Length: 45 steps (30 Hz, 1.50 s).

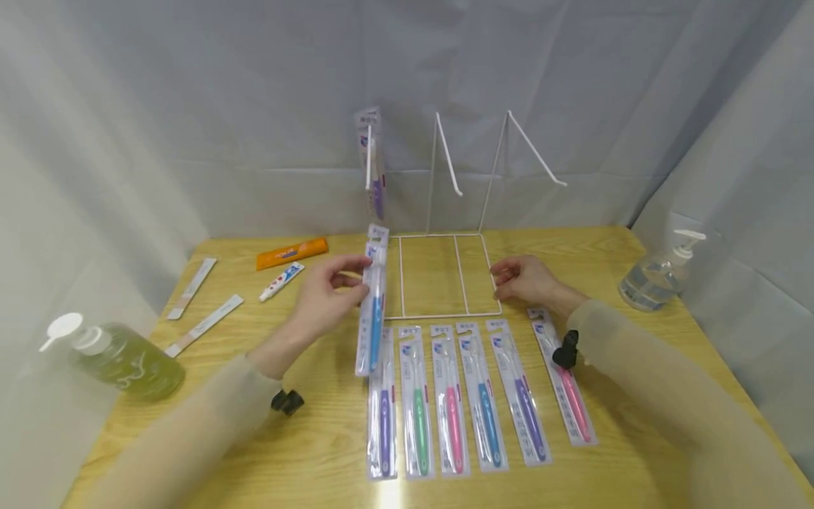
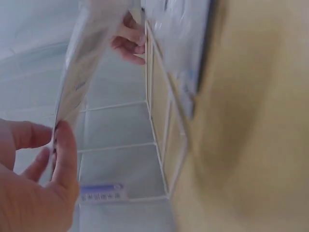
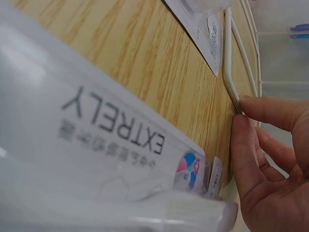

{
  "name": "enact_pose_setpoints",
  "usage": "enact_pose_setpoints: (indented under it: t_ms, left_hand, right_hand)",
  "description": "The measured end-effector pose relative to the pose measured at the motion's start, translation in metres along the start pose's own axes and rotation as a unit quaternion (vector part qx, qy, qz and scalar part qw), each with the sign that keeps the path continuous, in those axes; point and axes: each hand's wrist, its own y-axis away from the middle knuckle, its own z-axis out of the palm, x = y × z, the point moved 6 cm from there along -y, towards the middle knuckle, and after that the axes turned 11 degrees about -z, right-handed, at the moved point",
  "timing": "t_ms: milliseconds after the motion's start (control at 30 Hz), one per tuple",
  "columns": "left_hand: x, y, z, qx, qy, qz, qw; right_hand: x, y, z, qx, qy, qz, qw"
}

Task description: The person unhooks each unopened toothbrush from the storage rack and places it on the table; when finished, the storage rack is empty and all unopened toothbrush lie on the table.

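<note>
In the head view my left hand (image 1: 331,293) pinches a packaged blue toothbrush (image 1: 375,311) by its edge, raised upright at the left front of the white wire rack (image 1: 459,272). The thumb and fingers of my right hand (image 1: 524,283) grip the right side of the rack's base; the right wrist view shows the fingertips (image 3: 248,104) at the wire. One toothbrush pack with a purple handle (image 1: 378,194) hangs on the left hook (image 1: 369,159). The middle hook (image 1: 449,155) and right hook (image 1: 537,150) are bare.
Several packaged toothbrushes (image 1: 453,424) lie in a row before the rack, one pink (image 1: 575,403) under my right wrist. Leftward are an orange tube (image 1: 291,253), a small toothpaste tube (image 1: 281,281), two slim sachets (image 1: 206,324) and a green pump bottle (image 1: 136,360). A clear pump bottle (image 1: 655,279) stands right.
</note>
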Motion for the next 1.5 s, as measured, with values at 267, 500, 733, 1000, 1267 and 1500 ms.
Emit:
enact_pose_setpoints:
  t_ms: [267,500,733,1000,1267,1500]
  left_hand:
    - [-0.058,0.068,-0.026,-0.057,-0.013,-0.112,0.9919]
    - [-0.082,0.086,-0.019,-0.09,-0.031,-0.146,0.9847]
    - [-0.091,0.088,-0.006,-0.109,-0.033,-0.17,0.9789]
    - [-0.084,0.089,-0.002,-0.081,-0.168,-0.137,0.9728]
    - [-0.072,0.087,0.005,-0.054,-0.278,-0.106,0.9531]
    - [-0.063,0.086,0.007,-0.05,-0.332,-0.106,0.936]
  right_hand:
    - [-0.002,-0.001,0.001,0.0,-0.014,0.002,1.0]
    - [-0.003,-0.001,-0.003,0.007,-0.024,0.0,1.0]
    - [-0.002,0.0,0.001,-0.003,-0.052,0.008,0.999]
    - [-0.001,0.001,0.0,-0.004,-0.037,0.009,0.999]
    - [0.0,0.0,0.0,0.001,-0.032,0.004,0.999]
    - [0.001,0.0,0.0,0.005,-0.035,-0.004,0.999]
